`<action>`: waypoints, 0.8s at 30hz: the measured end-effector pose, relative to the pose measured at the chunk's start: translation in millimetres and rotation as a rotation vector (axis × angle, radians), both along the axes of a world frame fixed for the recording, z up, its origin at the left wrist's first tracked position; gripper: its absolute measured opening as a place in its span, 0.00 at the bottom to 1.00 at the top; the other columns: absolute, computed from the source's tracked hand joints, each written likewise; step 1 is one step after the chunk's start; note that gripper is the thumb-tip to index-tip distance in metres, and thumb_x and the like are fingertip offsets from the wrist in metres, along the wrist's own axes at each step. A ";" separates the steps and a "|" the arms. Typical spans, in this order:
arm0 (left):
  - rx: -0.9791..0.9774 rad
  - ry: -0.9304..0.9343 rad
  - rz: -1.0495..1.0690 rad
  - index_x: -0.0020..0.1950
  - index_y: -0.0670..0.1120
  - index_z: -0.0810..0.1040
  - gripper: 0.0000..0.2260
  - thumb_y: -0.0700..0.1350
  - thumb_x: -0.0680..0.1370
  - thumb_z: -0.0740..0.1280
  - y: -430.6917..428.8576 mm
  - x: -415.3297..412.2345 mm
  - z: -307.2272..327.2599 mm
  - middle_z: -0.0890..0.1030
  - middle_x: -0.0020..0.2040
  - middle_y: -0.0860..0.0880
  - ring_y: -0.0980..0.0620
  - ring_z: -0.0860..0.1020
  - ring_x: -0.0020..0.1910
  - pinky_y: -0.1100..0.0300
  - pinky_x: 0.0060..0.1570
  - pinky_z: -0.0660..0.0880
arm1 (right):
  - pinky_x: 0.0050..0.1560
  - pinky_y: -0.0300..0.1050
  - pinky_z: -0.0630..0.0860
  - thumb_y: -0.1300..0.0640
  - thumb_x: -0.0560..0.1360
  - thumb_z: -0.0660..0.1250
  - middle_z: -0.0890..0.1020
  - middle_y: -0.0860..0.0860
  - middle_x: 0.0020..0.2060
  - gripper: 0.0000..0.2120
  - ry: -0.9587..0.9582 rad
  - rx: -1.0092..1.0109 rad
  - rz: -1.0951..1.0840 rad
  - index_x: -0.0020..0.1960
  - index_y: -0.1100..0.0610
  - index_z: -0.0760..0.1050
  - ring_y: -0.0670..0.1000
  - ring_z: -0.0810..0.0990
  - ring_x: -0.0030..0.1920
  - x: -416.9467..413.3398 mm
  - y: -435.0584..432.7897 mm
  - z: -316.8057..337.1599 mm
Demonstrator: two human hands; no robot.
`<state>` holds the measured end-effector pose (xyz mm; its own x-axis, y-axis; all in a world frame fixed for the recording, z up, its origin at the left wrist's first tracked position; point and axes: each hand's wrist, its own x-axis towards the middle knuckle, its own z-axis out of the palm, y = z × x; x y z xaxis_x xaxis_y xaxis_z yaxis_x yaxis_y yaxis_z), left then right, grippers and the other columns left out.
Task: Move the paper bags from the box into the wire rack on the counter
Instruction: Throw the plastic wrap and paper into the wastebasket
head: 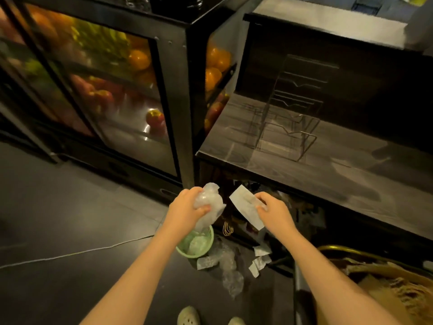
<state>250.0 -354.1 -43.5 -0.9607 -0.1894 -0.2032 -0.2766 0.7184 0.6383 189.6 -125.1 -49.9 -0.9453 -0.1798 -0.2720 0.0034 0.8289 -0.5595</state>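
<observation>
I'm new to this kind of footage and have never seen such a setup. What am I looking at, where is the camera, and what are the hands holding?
There is no machine here. A person works with two bare hands, and the single camera sits on their head, looking forward and down. The left hand grips a crumpled wad of clear plastic wrap. The right hand pinches a flat white paper slip. Ahead, a wire rack stands on the dark counter, with no bags visible in it. On the floor below are a green basket and some paper scraps. A box with brown paper in it is at the lower right.
</observation>
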 end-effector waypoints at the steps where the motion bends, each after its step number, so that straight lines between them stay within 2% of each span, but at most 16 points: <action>1: 0.051 -0.001 0.063 0.66 0.50 0.70 0.22 0.53 0.74 0.70 -7.9 5.5 -10.3 0.74 0.56 0.48 0.48 0.76 0.53 0.56 0.49 0.73 | 0.34 0.45 0.71 0.62 0.79 0.56 0.79 0.48 0.43 0.13 -0.015 -0.018 0.009 0.57 0.52 0.75 0.48 0.77 0.39 -2.1 -9.7 -7.2; 3: 0.205 -0.034 0.179 0.68 0.50 0.68 0.24 0.50 0.74 0.71 -17.6 15.2 -32.8 0.73 0.58 0.48 0.48 0.75 0.56 0.53 0.53 0.74 | 0.34 0.44 0.70 0.63 0.77 0.58 0.78 0.46 0.40 0.11 -0.042 -0.052 -0.002 0.54 0.53 0.76 0.47 0.76 0.38 -0.2 -22.9 -22.9; 5: 0.349 -0.099 0.287 0.70 0.51 0.65 0.26 0.45 0.75 0.69 -21.4 30.8 -58.8 0.70 0.63 0.47 0.47 0.73 0.59 0.49 0.57 0.74 | 0.35 0.48 0.71 0.62 0.76 0.61 0.77 0.46 0.35 0.08 -0.076 -0.062 -0.009 0.49 0.51 0.76 0.50 0.76 0.36 8.1 -32.4 -49.1; 10: 0.523 -0.167 0.443 0.65 0.57 0.64 0.26 0.36 0.73 0.65 -29.9 58.5 -141.9 0.69 0.62 0.50 0.49 0.73 0.57 0.56 0.50 0.72 | 0.37 0.51 0.73 0.63 0.73 0.63 0.78 0.51 0.35 0.08 -0.156 -0.132 -0.079 0.43 0.50 0.73 0.55 0.77 0.37 27.3 -50.8 -138.3; 13: 0.560 -0.162 0.496 0.67 0.56 0.65 0.26 0.36 0.73 0.65 -36.8 54.7 -197.4 0.70 0.63 0.52 0.50 0.74 0.57 0.57 0.48 0.73 | 0.35 0.46 0.70 0.64 0.74 0.63 0.76 0.46 0.33 0.10 -0.202 -0.156 -0.123 0.43 0.48 0.73 0.50 0.74 0.35 19.6 -62.1 -197.3; 16: 0.629 -0.158 0.511 0.71 0.54 0.64 0.29 0.36 0.74 0.68 -39.2 40.7 -267.0 0.70 0.64 0.51 0.49 0.74 0.60 0.49 0.57 0.76 | 0.34 0.44 0.67 0.64 0.74 0.63 0.75 0.45 0.30 0.09 -0.165 -0.196 -0.138 0.43 0.50 0.74 0.48 0.71 0.31 10.7 -72.1 -269.0; 18: 0.644 -0.152 0.507 0.70 0.54 0.66 0.28 0.38 0.73 0.70 -37.2 34.3 -309.7 0.71 0.65 0.50 0.47 0.74 0.60 0.46 0.57 0.76 | 0.34 0.45 0.68 0.65 0.73 0.63 0.74 0.46 0.29 0.09 -0.152 -0.217 -0.142 0.43 0.52 0.75 0.49 0.72 0.31 8.8 -75.8 -312.6; 21: 0.615 -0.138 0.470 0.67 0.58 0.67 0.29 0.46 0.68 0.71 -37.4 22.3 -376.0 0.73 0.65 0.49 0.48 0.76 0.59 0.44 0.56 0.77 | 0.34 0.45 0.68 0.64 0.74 0.63 0.76 0.46 0.31 0.08 -0.147 -0.215 -0.121 0.45 0.51 0.75 0.48 0.73 0.32 1.6 -84.6 -380.3; 24: 0.536 -0.144 0.490 0.71 0.56 0.65 0.30 0.43 0.72 0.72 -40.3 8.4 -442.5 0.71 0.67 0.48 0.46 0.74 0.62 0.44 0.57 0.76 | 0.35 0.43 0.70 0.63 0.75 0.63 0.76 0.45 0.34 0.09 -0.136 -0.240 -0.106 0.51 0.52 0.77 0.47 0.74 0.35 -6.6 -91.0 -448.8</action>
<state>258.4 -394.4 -486.0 -0.7484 -0.4292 -0.5056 -0.5927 0.0909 0.8003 183.0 -216.1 -498.7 -0.9201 -0.1568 -0.3588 0.1708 0.6639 -0.7280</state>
